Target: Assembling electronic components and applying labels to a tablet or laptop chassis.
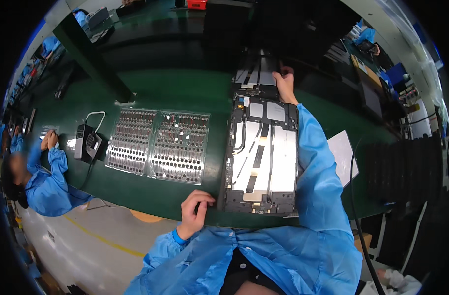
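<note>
On the green bench (pixel 185 88), far to your left, a co-worker (pixel 42 182) in blue sits with both hands on a small part. Next comes a black box (pixel 88 142) with a white cable, then two clear trays (pixel 158 145) of small parts, both well filled. Your left hand (pixel 195 211) is curled loosely at the near edge, fingertips touching the near left corner of the open tablet (pixel 261 157); it pinches nothing that you can see. The tablet lies back-off, its boards, silver plates and cables exposed, so it looks only partly assembled. Your right hand (pixel 285 83) reaches over it, fingers flat on a second unit (pixel 256 73) just beyond. Your right sleeve hides the tablet's right edge. A white sheet (pixel 343 152) and black cable (pixel 354 196) lie right.
</note>
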Tool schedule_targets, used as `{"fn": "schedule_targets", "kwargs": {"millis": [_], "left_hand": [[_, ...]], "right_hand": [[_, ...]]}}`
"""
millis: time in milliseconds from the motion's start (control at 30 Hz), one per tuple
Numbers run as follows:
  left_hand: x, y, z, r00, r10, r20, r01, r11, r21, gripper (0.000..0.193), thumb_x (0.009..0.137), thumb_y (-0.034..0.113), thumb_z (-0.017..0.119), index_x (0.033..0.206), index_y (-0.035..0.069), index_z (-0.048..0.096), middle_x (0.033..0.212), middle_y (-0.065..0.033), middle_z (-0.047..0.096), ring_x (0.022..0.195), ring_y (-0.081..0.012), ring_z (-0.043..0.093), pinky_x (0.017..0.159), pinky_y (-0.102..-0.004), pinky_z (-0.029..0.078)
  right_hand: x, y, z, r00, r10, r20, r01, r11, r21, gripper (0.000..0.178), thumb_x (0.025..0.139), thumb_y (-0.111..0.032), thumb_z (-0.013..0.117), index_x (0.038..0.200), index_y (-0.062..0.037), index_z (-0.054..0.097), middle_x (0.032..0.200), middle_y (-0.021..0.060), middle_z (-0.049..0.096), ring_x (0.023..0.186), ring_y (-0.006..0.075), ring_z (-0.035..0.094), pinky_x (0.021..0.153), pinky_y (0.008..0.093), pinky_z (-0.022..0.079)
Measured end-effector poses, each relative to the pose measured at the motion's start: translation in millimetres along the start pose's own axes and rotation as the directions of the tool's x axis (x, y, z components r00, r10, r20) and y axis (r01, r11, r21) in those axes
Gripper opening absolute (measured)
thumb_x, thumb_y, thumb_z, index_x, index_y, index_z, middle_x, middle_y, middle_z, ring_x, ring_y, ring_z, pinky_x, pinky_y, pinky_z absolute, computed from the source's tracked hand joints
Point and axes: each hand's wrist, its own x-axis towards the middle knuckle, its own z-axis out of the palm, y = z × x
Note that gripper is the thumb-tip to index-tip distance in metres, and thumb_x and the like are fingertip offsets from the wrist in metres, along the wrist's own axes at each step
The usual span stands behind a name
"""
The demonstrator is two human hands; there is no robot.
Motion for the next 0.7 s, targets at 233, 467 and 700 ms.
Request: {"fn": "schedule_targets", "kwargs": {"millis": [233, 467, 700], "left_hand": [[6.7, 5.6, -5.0, 0.992, -0.109, 0.057, 0.11, 0.994, 0.0, 0.01, 0.089, -0.006, 0.055, 0.092, -0.003, 0.065, 0.087, -0.0139, 0.065, 0.073, -0.0223, 0.063, 0.067, -0.0304, 0.05], [5.9, 2.3, 9.3, 0.994, 0.007, 0.106, -0.012, 0.999, 0.048, 0.012, 0.085, -0.006, 0.055, 0.09, -0.002, 0.065, 0.083, -0.0132, 0.064, 0.069, -0.0224, 0.062, 0.064, -0.0314, 0.049], [-7.2, 43.7, 65.5, 0.683, 0.417, 0.6, -0.492, 0.869, -0.044, 0.029, 0.072, -0.004, 0.063, 0.1, 0.002, 0.067, 0.091, -0.0116, 0.066, 0.079, -0.0273, 0.064, 0.068, -0.0369, 0.053]], "right_hand": [[-2.1, 17.0, 12.4, 0.985, 0.073, 0.156, -0.03, 0.964, -0.263, 0.04, 0.085, -0.004, 0.068, 0.118, -0.0026, 0.044, 0.12, 0.0124, 0.054, 0.087, 0.0141, 0.049, 0.077, 0.0269, 0.046], [22.7, 4.4, -43.1, 0.965, -0.237, 0.111, 0.262, 0.877, -0.403, 0.026, 0.093, -0.013, 0.065, 0.111, 0.0013, 0.053, 0.099, 0.0123, 0.066, 0.092, 0.0221, 0.066, 0.081, 0.0329, 0.052], [-120.8, -149.3, -124.2, 0.981, -0.059, 0.184, 0.12, 0.932, -0.343, 0.047, 0.108, -0.041, 0.038, 0.123, -0.0031, 0.062, 0.079, 0.007, 0.068, 0.055, 0.0078, 0.055, 0.055, 0.0222, 0.043]]}}
